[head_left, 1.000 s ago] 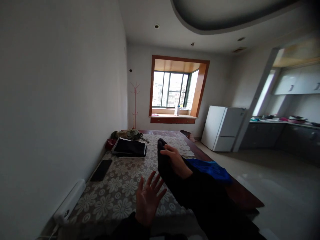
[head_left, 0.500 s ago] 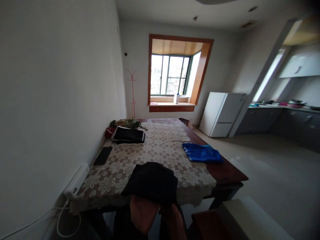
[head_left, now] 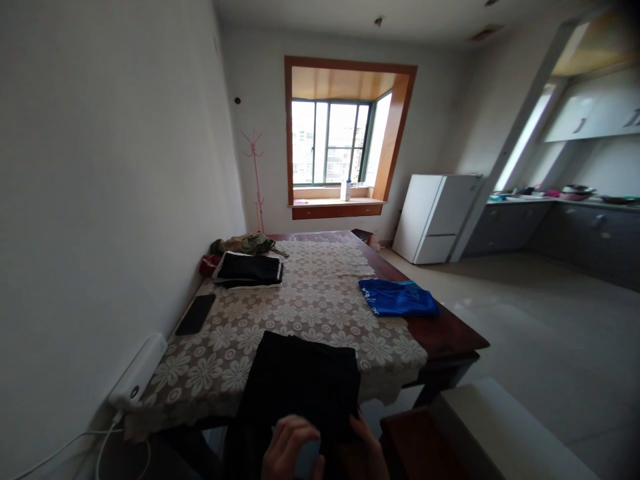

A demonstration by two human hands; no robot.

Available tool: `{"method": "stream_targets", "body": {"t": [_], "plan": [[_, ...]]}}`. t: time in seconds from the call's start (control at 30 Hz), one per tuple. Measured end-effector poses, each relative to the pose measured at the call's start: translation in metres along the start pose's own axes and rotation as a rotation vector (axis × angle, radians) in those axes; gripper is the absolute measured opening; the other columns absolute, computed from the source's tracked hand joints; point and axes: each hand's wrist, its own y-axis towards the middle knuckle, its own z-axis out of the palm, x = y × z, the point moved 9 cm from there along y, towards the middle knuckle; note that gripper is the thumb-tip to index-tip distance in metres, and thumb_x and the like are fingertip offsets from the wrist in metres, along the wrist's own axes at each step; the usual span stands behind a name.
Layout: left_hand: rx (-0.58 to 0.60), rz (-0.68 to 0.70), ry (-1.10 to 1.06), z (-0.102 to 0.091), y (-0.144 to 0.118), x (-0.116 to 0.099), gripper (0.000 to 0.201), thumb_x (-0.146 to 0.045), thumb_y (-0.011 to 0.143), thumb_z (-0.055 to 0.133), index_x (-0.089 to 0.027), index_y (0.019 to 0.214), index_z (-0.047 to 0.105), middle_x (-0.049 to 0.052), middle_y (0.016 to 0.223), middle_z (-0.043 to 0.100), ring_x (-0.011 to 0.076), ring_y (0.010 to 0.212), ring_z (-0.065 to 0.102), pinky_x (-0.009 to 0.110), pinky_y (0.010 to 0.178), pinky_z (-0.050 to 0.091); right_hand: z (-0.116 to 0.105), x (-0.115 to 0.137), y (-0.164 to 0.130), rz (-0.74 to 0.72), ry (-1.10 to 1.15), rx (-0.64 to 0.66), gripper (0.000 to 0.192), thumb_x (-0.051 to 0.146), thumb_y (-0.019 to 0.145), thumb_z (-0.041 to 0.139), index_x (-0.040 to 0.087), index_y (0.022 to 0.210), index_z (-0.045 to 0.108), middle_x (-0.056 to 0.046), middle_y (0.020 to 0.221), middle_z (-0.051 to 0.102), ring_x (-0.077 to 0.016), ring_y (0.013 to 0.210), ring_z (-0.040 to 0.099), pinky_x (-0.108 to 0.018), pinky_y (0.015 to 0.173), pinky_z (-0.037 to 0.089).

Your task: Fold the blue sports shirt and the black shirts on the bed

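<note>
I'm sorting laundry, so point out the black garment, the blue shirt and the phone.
black garment [head_left: 305, 380], head view, middle of the cloth
blue shirt [head_left: 397, 298], head view, centre
phone [head_left: 195, 314], head view, screen middle

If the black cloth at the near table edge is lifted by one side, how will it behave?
The black cloth will probably sag limply: it already drapes over the table edge. It seems light, since the left hand and right hand grip only its hem. It should not roll.
</note>
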Motion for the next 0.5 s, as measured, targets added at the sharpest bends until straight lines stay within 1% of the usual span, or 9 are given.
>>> {"method": "stream_targets", "body": {"t": [0.03, 0.07, 0.1, 0.13, 0.2, 0.3, 0.37, 0.43, 0.5], "plan": [[0.003, 0.092, 0.097, -0.001, 0.008, -0.021, 0.044, -0.042, 0.078, 0.071, -0.031, 0.121, 0.073, 0.01, 0.122, 0.074, 0.0349, 0.12, 0.064, 0.051, 0.105, 0.051, 0.001, -0.001, -0.002, -0.003, 0.005, -0.013, 0.042, 0.043, 0.062, 0.091, 0.027, 0.098, 0.079, -0.007, 0.108, 0.078, -0.0351, 0.114, 0.067, -0.052, 0.101, 0.05], [0.039, 0.134, 0.169, 0.001, 0.017, -0.036, 0.064, -0.037, 0.074, 0.075, -0.031, 0.137, 0.063, 0.01, 0.139, 0.065, 0.0366, 0.133, 0.054, 0.053, 0.111, 0.045, 0.001, -0.002, -0.004, -0.007, -0.001, -0.029, 0.043, 0.045, 0.061, 0.091, 0.027, 0.098, 0.079, -0.006, 0.109, 0.078, -0.0349, 0.114, 0.066, -0.052, 0.101, 0.049], [0.085, 0.149, 0.214, 0.004, 0.025, -0.048, 0.076, -0.032, 0.073, 0.076, -0.032, 0.145, 0.055, 0.009, 0.148, 0.058, 0.0362, 0.138, 0.05, 0.053, 0.114, 0.043, 0.001, -0.003, -0.005, -0.013, -0.009, -0.044, 0.044, 0.048, 0.062, 0.091, 0.027, 0.099, 0.079, -0.006, 0.11, 0.078, -0.0348, 0.116, 0.066, -0.052, 0.102, 0.049], [0.116, 0.137, 0.241, 0.005, 0.033, -0.055, 0.082, -0.03, 0.072, 0.077, -0.033, 0.149, 0.049, 0.008, 0.153, 0.053, 0.0353, 0.14, 0.047, 0.052, 0.115, 0.042, 0.0, -0.004, -0.005, -0.019, -0.016, -0.052, 0.045, 0.052, 0.063, 0.09, 0.029, 0.1, 0.079, -0.006, 0.112, 0.077, -0.0349, 0.117, 0.065, -0.053, 0.103, 0.049], [0.178, 0.088, 0.244, 0.006, 0.044, -0.06, 0.082, -0.026, 0.072, 0.078, -0.036, 0.148, 0.05, 0.006, 0.152, 0.055, 0.0326, 0.138, 0.05, 0.049, 0.115, 0.044, -0.001, -0.007, -0.004, -0.018, -0.026, -0.048, 0.05, 0.062, 0.063, 0.086, 0.031, 0.102, 0.079, -0.005, 0.115, 0.077, -0.0358, 0.12, 0.063, -0.054, 0.103, 0.049], [0.2, -0.014, 0.151, 0.001, 0.051, -0.052, 0.064, -0.022, 0.075, 0.072, -0.038, 0.136, 0.063, 0.003, 0.143, 0.063, 0.0281, 0.132, 0.056, 0.044, 0.114, 0.046, -0.004, -0.008, -0.003, -0.031, -0.061, -0.052, 0.056, 0.068, 0.059, 0.085, 0.034, 0.103, 0.079, -0.004, 0.115, 0.077, -0.0362, 0.119, 0.064, -0.053, 0.104, 0.049], [0.144, -0.103, 0.007, -0.008, 0.053, -0.041, 0.049, -0.021, 0.079, 0.065, -0.035, 0.126, 0.07, 0.003, 0.135, 0.069, 0.0263, 0.127, 0.061, 0.042, 0.112, 0.047, -0.002, -0.004, -0.004, -0.058, -0.104, -0.064, 0.057, 0.066, 0.057, 0.087, 0.034, 0.103, 0.078, -0.003, 0.116, 0.076, -0.0352, 0.119, 0.064, -0.051, 0.105, 0.047], [0.025, -0.243, -0.193, -0.022, 0.053, -0.024, 0.036, -0.03, 0.085, 0.062, -0.028, 0.119, 0.074, 0.006, 0.124, 0.074, 0.0278, 0.118, 0.067, 0.043, 0.108, 0.051, 0.002, 0.002, -0.005, -0.05, -0.15, -0.081, 0.059, 0.064, 0.058, 0.088, 0.033, 0.107, 0.076, -0.003, 0.117, 0.076, -0.0344, 0.121, 0.063, -0.049, 0.106, 0.047], [-0.181, -0.422, -0.423, -0.047, 0.047, 0.0, 0.037, -0.047, 0.086, 0.064, -0.025, 0.114, 0.075, 0.007, 0.114, 0.078, 0.0298, 0.111, 0.07, 0.044, 0.101, 0.056, 0.008, 0.008, -0.006, -0.005, -0.193, -0.095, 0.064, 0.062, 0.06, 0.087, 0.032, 0.115, 0.073, -0.005, 0.117, 0.075, -0.0347, 0.122, 0.062, -0.049, 0.105, 0.048]]}}
